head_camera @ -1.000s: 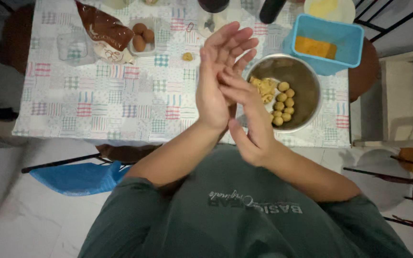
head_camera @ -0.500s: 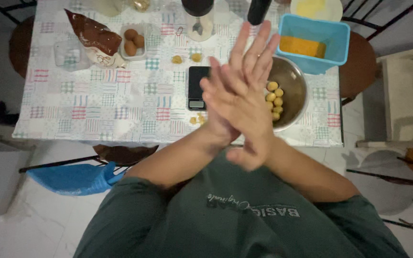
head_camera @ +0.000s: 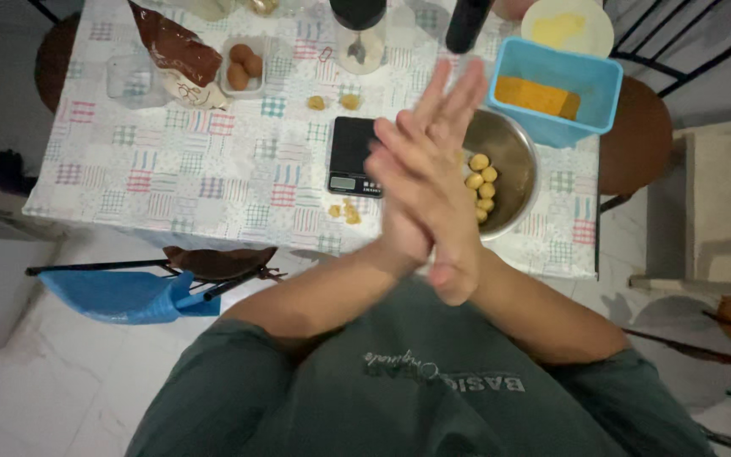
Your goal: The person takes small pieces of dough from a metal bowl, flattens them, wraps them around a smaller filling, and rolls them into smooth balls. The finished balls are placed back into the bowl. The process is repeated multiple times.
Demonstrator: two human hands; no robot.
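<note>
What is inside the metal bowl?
The bowl holds several small yellow dough balls. Its left part is covered by the hands, so anything there cannot be seen.

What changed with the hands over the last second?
The left hand and right hand stayed pressed palm to palm, sliding against each other, the fingers swinging to point up-right. The black scale came into view. The dough balls in the metal bowl, the blue tub and eggs stayed put.

A person's left hand [head_camera: 412, 182] and right hand [head_camera: 442, 190] press flat together, palm to palm, above a patchwork-clothed table [head_camera: 205, 169]. Beneath them sit a black kitchen scale [head_camera: 350, 156] and a steel bowl [head_camera: 513, 165] of small dough balls [head_camera: 480, 182] (whatever lies between the palms is hidden).
</note>
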